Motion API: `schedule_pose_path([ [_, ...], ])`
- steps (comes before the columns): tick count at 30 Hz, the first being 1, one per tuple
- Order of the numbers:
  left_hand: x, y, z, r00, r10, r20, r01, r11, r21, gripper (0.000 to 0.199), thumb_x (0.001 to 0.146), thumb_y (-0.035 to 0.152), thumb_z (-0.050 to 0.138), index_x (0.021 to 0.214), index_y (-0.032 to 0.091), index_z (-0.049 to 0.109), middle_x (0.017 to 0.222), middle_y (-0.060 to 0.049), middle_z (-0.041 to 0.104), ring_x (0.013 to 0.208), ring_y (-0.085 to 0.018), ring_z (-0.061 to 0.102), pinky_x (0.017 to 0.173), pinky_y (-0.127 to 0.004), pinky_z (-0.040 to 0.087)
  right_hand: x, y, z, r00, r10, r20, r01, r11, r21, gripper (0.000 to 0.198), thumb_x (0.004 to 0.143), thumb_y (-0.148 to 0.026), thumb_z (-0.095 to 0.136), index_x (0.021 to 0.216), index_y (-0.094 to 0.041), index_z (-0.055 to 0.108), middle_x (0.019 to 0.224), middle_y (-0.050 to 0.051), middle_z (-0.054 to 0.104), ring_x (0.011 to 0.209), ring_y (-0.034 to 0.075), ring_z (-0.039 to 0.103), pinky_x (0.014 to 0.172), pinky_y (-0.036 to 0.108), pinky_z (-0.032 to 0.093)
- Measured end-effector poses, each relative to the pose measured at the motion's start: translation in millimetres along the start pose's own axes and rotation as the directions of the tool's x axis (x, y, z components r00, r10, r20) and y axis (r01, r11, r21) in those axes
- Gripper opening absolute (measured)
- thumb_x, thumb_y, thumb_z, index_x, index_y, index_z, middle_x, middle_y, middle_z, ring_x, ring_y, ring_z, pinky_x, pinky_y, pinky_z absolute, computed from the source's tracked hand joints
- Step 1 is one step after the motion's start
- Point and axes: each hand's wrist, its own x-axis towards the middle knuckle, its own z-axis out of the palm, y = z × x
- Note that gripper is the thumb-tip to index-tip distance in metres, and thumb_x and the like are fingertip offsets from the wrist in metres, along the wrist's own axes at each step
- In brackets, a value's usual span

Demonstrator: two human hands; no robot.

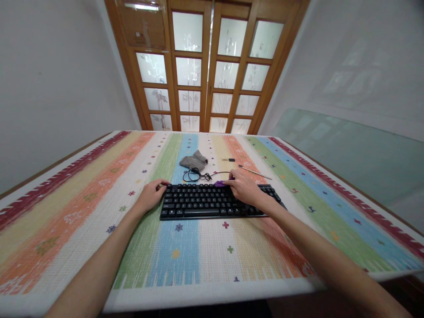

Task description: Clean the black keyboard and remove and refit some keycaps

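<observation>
A black keyboard (198, 204) lies flat on the striped tablecloth in front of me. My left hand (153, 193) grips its upper left corner, fingers curled against the edge. Over the upper right part of the keys is my right hand (243, 187), closed on a soft purple piece (220, 183) that touches the top rows. Whether the purple piece is cloth or putty I cannot tell. The right hand hides some keys beneath it. Behind the keyboard, its black cable (195, 176) is bundled in a coil.
A crumpled grey cloth (194, 160) lies just beyond the cable. Farther right are a small black-handled brush (231, 160) and a thin pale stick with a dark tip (255, 172). The patterned tablecloth (99, 212) covers the table; wooden glazed doors (205, 53) stand behind.
</observation>
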Motion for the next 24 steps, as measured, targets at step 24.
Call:
schedule_pose_path([
  [24, -0.1, 1.7, -1.6, 1.000, 0.003, -0.009, -0.003, 1.000, 0.024, 0.033, 0.076, 0.037, 0.045, 0.089, 0.019, 0.070, 0.082, -0.004, 0.072, 0.070, -0.020, 0.061, 0.076, -0.032, 0.051, -19.8, 12.2, 19.3, 0.994, 0.057, -0.093, -0.048, 0.994, 0.096, 0.034, 0.088, -0.011, 0.050, 0.110, -0.017, 0.075, 0.092, 0.010, 0.059, 0.089, 0.021, 0.051, 0.080, 0.032, 0.040],
])
